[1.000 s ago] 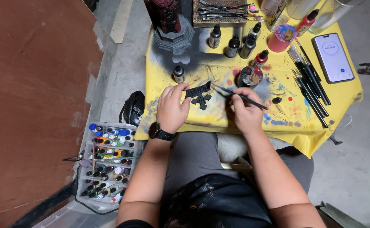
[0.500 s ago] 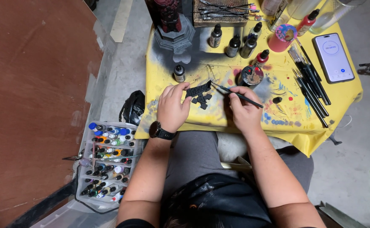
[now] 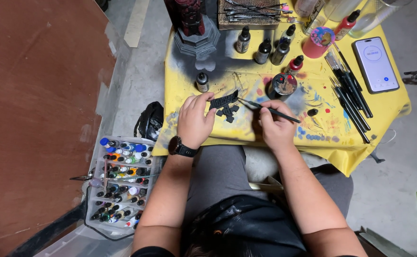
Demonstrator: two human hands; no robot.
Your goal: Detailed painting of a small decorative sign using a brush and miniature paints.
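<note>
Left hand [image 3: 195, 121] pinched black part [image 3: 224, 101] by one end, above yellow cloth [image 3: 284, 138]. Right hand [image 3: 276, 124] gripped thin brush [image 3: 270, 110], fingers pressed together, tip touching part. Loose black pieces [image 3: 228, 113] lay just beneath. Small bottle [image 3: 202, 82] and paint jar [image 3: 282, 85] stood near. Brush row [image 3: 348, 90] and phone [image 3: 375, 64] lay well apart, rightward. Paint tray [image 3: 122, 183] sat on floor, leftward.

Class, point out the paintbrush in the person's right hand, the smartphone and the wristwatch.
paintbrush [image 3: 270, 110], head view, middle of its dark handle
smartphone [image 3: 376, 64], head view, centre of its screen
wristwatch [image 3: 176, 145], head view, its dark face
</note>
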